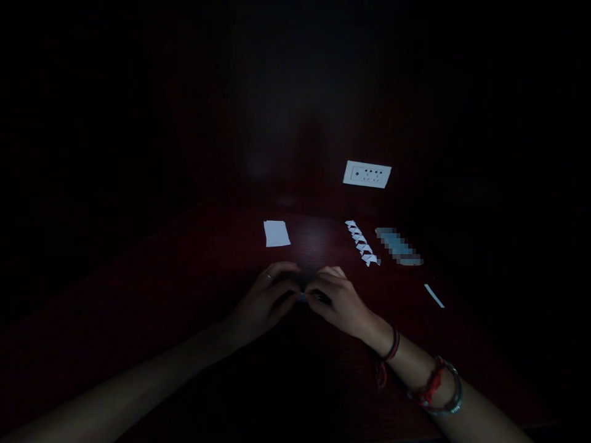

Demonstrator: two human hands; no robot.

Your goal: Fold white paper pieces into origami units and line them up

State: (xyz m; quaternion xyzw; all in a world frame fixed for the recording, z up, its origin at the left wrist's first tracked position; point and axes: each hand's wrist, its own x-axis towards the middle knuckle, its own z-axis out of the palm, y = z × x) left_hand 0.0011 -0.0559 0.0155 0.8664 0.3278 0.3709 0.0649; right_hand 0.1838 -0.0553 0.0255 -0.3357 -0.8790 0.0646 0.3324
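The worktop [207, 252] lies in deep shadow. My left fingers [287, 285] pinch one side of a small paper piece [302, 296], my right fingers [324, 284] the other; it should be light and crease easily, best held by its edges.

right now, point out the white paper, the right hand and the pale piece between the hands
white paper [277, 234], head view, top face
right hand [344, 301], head view, its back
pale piece [302, 296], head view, visible middle

Your left hand [253, 306]: slim silver-toned ring [268, 276]. Your bare right forearm [487, 409]: dark-and-red cord [395, 344], red tassel [381, 375]; nearer the elbow, red knotted bracelet [434, 384], silver-toned bangle [458, 397].
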